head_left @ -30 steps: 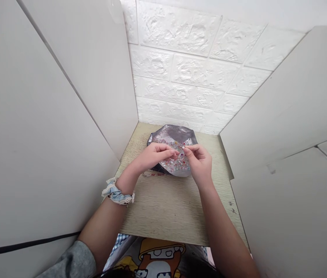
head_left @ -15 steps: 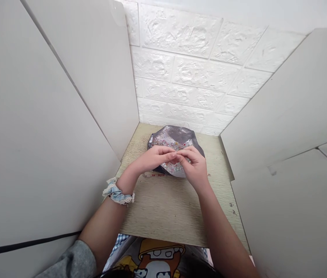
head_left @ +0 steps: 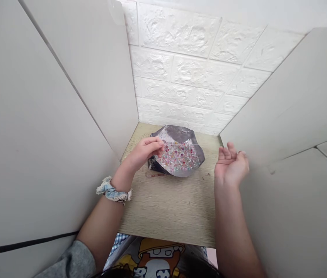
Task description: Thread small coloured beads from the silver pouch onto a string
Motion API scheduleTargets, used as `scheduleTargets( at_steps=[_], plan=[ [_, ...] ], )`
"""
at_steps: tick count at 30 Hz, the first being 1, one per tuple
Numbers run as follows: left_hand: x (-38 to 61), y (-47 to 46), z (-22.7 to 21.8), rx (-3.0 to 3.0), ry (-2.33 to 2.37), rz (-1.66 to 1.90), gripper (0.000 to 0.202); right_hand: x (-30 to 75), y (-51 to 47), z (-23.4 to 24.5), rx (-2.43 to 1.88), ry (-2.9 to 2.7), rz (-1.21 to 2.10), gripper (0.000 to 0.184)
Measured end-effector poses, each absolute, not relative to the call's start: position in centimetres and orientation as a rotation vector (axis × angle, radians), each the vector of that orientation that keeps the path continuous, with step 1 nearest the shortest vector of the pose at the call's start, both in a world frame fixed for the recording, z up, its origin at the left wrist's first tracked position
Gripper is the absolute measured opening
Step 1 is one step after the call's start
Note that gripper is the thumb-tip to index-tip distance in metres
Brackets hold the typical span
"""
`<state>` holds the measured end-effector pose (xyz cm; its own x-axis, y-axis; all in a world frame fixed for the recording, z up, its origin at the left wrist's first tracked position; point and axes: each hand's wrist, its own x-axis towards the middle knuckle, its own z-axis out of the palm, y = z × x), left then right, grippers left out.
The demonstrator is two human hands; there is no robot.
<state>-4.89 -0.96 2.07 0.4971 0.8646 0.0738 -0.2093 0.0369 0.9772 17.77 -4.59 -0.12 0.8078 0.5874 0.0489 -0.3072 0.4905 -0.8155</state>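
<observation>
My left hand [head_left: 152, 150] is closed in a pinch over the left side of an open, silver-lined bag [head_left: 177, 133]. Small pink, clear and red beads [head_left: 179, 156] fill the bag. From the left fingertips a thin, clear thread [head_left: 185, 144] runs taut to the right above the beads; its far end is too fine to follow. My right hand [head_left: 231, 164] is raised right of the bag, palm turned up, thumb and forefinger together and the other fingers loosely curled, in line with the thread. A short string of reddish beads [head_left: 157, 175] lies before the bag.
The bag rests on a narrow wooden tabletop [head_left: 166, 208]. Pale panels stand close on the left [head_left: 50, 135] and right [head_left: 291, 116], and a white brick-patterned wall [head_left: 181, 69] closes off the back. A black cord [head_left: 27, 243] crosses at lower left.
My hands, which met over the bag, have parted. The right one has swung far right and turned palm up; the left has shifted slightly left. The thread and more beads now show.
</observation>
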Motion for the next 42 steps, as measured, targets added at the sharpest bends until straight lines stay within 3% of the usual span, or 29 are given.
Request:
scheduleTargets(
  at_steps=[7,14,19,23,26,33,42],
  plan=[
    [-5.2,-0.8,2.1,1.150,0.515,1.134,0.025,17.7,-4.8,-0.3,-1.016,-0.421,0.363,0.011],
    [-5.2,-0.8,2.1,1.369,0.657,1.056,0.034,16.6,-4.9,0.7,-0.930,-0.480,0.429,0.013],
    [-5.0,-0.8,2.2,1.615,0.809,0.958,0.035,15.6,-5.2,1.0,-0.904,-0.718,0.492,0.012],
    [-4.8,-0.6,2.0,1.713,0.959,1.022,0.022,14.1,-5.4,0.7,-1.017,-1.004,0.497,0.010],
    [-4.7,-0.7,2.0,1.616,0.923,1.035,0.034,12.5,-5.7,0.5,-1.144,-1.336,0.315,0.008],
    [-4.1,-1.6,2.1,1.425,0.592,0.605,0.033,9.2,-6.4,0.0,-1.314,-1.722,-0.105,0.013],
    [-4.2,-1.4,1.9,1.433,0.632,0.472,0.033,9.2,-6.6,0.3,-1.458,-1.608,-0.094,0.016]
  ],
)
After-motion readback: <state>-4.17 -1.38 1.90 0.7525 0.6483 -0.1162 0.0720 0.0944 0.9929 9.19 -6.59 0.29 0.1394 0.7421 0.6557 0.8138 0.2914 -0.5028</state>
